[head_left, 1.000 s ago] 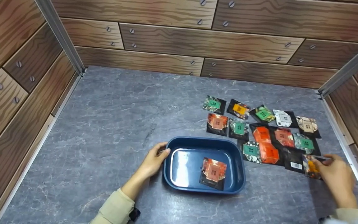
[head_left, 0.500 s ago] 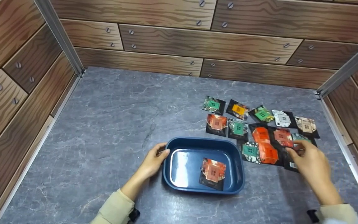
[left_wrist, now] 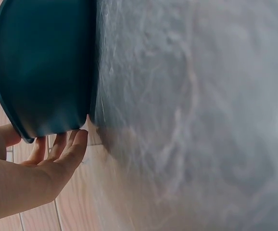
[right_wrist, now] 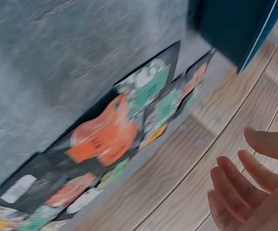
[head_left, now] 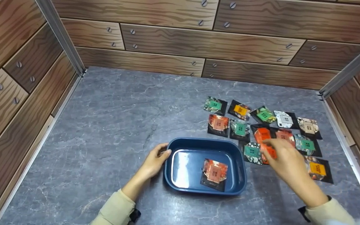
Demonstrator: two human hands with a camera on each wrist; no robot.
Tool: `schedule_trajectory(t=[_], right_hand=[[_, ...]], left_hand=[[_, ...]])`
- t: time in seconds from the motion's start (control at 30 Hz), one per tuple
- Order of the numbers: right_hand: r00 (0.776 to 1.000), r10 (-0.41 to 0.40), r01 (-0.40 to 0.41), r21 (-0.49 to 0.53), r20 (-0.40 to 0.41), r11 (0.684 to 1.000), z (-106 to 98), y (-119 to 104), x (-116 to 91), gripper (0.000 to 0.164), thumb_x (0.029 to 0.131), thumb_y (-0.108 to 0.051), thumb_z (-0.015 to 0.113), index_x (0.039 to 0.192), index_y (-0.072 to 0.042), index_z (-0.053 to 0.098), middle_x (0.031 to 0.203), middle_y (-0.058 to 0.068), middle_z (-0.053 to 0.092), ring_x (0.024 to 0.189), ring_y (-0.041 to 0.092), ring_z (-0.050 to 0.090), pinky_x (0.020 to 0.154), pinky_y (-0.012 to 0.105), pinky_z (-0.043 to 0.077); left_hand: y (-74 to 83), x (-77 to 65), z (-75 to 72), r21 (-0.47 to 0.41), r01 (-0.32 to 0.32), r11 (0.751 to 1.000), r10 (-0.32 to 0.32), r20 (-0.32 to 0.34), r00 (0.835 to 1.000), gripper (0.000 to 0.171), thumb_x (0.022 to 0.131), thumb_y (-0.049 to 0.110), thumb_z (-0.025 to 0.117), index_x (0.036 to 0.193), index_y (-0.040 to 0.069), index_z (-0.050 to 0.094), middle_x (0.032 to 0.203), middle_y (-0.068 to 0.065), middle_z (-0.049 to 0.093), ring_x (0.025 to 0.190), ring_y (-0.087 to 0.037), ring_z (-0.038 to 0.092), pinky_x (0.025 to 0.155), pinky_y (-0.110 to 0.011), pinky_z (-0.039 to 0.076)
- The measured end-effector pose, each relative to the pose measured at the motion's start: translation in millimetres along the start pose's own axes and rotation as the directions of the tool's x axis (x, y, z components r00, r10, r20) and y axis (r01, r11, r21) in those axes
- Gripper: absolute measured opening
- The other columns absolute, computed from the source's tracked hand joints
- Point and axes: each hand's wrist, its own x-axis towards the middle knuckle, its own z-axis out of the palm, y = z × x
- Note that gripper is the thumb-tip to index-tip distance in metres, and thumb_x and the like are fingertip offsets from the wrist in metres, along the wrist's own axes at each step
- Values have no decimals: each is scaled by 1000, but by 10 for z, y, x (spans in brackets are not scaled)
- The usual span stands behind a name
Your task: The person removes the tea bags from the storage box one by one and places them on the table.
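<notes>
My left hand (head_left: 153, 162) grips the left end of a dark blue plastic tub (head_left: 205, 192), thumb at the rim and fingers along the outer wall (left_wrist: 43, 72). Inside, toward the right, lies one flat sachet (head_left: 215, 173) with a red label. Above the group of sachets hangs my right hand (head_left: 287, 159); the right wrist view shows its fingers (right_wrist: 233, 178) loosely bent with nothing in them. Beneath it in the head view are bright orange sachets (head_left: 262, 134), partly covered. A yellow-labelled sachet (head_left: 317, 168) lies to the right of that forearm.
Several more black sachets, with green (head_left: 240, 128), red (head_left: 218, 124), white (head_left: 284, 119) and beige (head_left: 309, 127) labels, lie in rough rows behind and right of the tub. Wood-patterned walls (head_left: 167, 40) enclose the grey marbled tabletop (head_left: 114, 118) at the back and sides.
My right hand has let go of the yellow-labelled sachet at the far right and moved left over the orange sachets. The left hand and the tub have stayed in place.
</notes>
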Motion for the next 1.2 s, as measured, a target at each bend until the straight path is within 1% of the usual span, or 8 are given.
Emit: schedule_trajectory(t=[0.1,0.2,0.43,0.53,0.67,0.9,1.03,1.2], right_hand=[[992,-121,121,-25,-19,992,51,-127,34,34,75,-8,85,104,-2,69,97,15,70,84,32,64,68,47,57],[970,-244,243,-47,-16,969,107,-251,72,38,70,-9,89,102,-5,70,94,11,70,82,28,65,70,43,58],[899,-433,437,-72,68,896,245,-526,153,37,68,-12,89,99,-7,71,94,5,69,83,23,63,70,38,56],[854,-507,516,-67,119,854,330,-615,179,37,67,-14,90,98,-8,71,92,4,68,81,22,62,67,35,54],[761,-626,641,-51,171,766,452,-715,221,31,67,-8,86,93,-6,70,88,5,65,78,21,59,62,33,52],[563,-755,810,-43,336,584,592,-879,316,28,72,-8,79,98,-11,69,92,0,64,83,19,57,68,31,48],[460,-820,879,-41,341,476,658,-950,348,20,77,-18,79,89,-16,64,86,-4,60,80,16,54,65,29,44],[351,-874,936,-131,336,326,724,-1003,363,14,81,-24,70,87,-18,59,84,-4,55,76,15,50,61,28,38]], left_hand=[[0,1,-4,-4,-5,1000,5,4,1000,37,102,6,52,131,-16,47,129,-33,55,122,-44,54,103,-45,48],[-2,-4,-5,-19,-9,1000,9,9,1000,37,102,6,51,131,-17,47,130,-34,54,122,-44,53,103,-45,48],[-6,-6,3,-27,-14,1000,15,12,1000,37,102,5,52,130,-18,46,129,-34,55,122,-45,53,103,-46,47],[-4,-5,5,-28,-9,1000,10,12,1000,37,102,5,52,131,-18,46,129,-34,54,122,-45,53,103,-46,48],[2,-6,7,-33,6,999,-5,11,1000,38,102,6,51,132,-17,46,130,-35,54,121,-45,54,101,-45,49],[8,-8,10,-34,18,999,-17,5,1000,39,102,6,51,132,-17,46,130,-34,54,121,-44,55,100,-44,50],[13,-13,12,-35,24,999,-24,3,1000,38,102,7,52,132,-16,46,129,-34,55,120,-44,56,99,-44,51],[6,-7,8,-20,0,1000,0,9,1000,38,102,6,51,131,-18,46,128,-34,55,119,-44,55,101,-46,49]])
